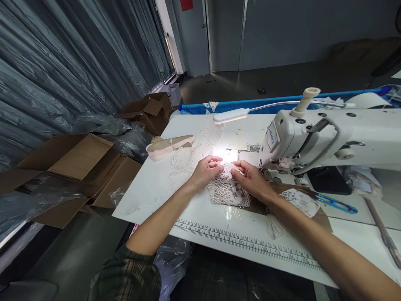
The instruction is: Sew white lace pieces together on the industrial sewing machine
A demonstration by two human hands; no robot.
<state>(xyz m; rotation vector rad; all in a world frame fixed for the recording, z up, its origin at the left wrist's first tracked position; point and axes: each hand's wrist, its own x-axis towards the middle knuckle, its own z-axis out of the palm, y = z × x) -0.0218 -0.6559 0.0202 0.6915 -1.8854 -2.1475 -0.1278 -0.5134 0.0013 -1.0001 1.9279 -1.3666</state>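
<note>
My left hand (206, 170) pinches the upper left edge of a piece of white lace (228, 191). Opposite it, my right hand (247, 174) grips the same lace near its upper right edge, thumb on top. The lace hangs toward me over the white table (150, 192), under a bright spot of light. Just right of my right hand stands the head of a white sewing machine (282, 138). More pale lace (188, 159) lies spread to the left of my hands. Another lace piece (300, 201) rests beyond my right forearm.
A slim lamp (231, 115) on a bendy neck hangs over the table. Blue thread snips (336, 203) and a black phone-like slab (328, 180) lie at the right. A ruler strip (241, 241) runs along the front edge. Cardboard boxes (84, 167) stand on the left.
</note>
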